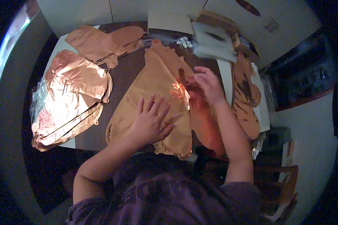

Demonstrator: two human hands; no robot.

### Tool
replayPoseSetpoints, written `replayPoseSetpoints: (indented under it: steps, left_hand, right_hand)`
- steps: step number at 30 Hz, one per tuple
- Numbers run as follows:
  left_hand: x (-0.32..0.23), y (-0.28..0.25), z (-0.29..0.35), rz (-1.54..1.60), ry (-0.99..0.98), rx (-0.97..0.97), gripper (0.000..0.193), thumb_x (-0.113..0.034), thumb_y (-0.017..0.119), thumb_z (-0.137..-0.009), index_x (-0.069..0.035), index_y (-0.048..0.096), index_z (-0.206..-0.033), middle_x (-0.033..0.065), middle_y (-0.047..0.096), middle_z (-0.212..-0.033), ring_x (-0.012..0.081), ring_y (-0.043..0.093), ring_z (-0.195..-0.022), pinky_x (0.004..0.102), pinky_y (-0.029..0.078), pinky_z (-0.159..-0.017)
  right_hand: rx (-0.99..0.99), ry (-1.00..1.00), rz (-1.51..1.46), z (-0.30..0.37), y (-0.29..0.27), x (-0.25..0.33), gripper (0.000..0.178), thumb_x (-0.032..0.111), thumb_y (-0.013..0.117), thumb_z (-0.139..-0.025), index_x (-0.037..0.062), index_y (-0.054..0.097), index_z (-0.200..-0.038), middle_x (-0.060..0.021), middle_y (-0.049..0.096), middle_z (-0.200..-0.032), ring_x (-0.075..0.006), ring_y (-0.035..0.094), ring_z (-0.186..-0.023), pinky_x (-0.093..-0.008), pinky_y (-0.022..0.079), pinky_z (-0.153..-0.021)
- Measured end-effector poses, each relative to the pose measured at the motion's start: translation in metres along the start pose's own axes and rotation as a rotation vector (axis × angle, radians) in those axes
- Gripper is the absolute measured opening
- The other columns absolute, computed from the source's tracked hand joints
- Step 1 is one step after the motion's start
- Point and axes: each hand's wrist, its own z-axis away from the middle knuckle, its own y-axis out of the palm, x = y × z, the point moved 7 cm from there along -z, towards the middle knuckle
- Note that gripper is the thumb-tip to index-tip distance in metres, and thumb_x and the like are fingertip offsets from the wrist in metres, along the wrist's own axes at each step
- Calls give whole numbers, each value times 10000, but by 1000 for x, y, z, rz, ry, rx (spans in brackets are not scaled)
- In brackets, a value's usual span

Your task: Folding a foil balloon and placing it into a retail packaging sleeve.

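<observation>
A large flattened copper-coloured foil balloon (142,90) lies in front of me on the dark tabletop. My left hand (151,120) rests on it palm down, fingers spread, with a ring on one finger. At the balloon's right side, my right hand (209,85) is raised with curled fingers at a lifted flap of foil. That foil flap (204,120) glows orange and is blurred by motion. The thumb of the right hand is hidden, and its fingertips are partly lost against the shiny foil.
Crumpled foil balloons (73,93) lie on the left, with another folded foil balloon (92,41) behind them. More foil (246,97) lies at the right edge. A box (214,41) stands at the back right, beside a small white bundle (184,42). A chair (289,180) is at lower right.
</observation>
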Motion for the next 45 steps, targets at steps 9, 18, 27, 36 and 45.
replayPoseSetpoints:
  steps: [9,18,27,36,45]
  left_hand:
    - [0,-2,0,24,-15,-3,650,-502,586,-829,-76,504,-1314,189,411,-1413,423,305,-1351,626,205,-1076]
    - [1,-1,-1,6,-3,-6,658,-498,585,-830,-73,494,-1324,196,413,-1411,437,310,-1343,632,203,-1074]
    - [-1,-3,-1,26,-5,0,667,-493,593,-826,-64,490,-1325,204,415,-1403,446,314,-1335,637,206,-1069]
    - [0,-2,-2,33,-8,15,673,-497,587,-832,-62,483,-1334,210,409,-1405,446,309,-1340,636,190,-1079]
    - [0,0,0,34,-12,22,674,-501,579,-838,-62,477,-1340,209,400,-1413,441,313,-1339,630,182,-1084]
  right_hand:
    - [206,-611,1142,19,38,8,451,196,655,-826,48,575,-1244,-115,529,-1338,-316,483,-1218,-415,370,-1030]
    - [305,-569,1245,17,44,0,521,240,590,-879,43,471,-1346,-113,425,-1440,-321,398,-1315,-433,315,-1084]
    - [251,-543,1107,11,34,-2,521,244,568,-887,39,460,-1353,-131,434,-1431,-338,375,-1333,-440,289,-1106]
    - [292,-591,1185,13,41,-4,459,241,556,-914,59,487,-1329,-107,427,-1441,-318,376,-1339,-473,258,-1119]
    - [326,-545,1255,17,47,-1,486,278,504,-938,55,444,-1366,-106,387,-1468,-307,354,-1353,-470,231,-1129]
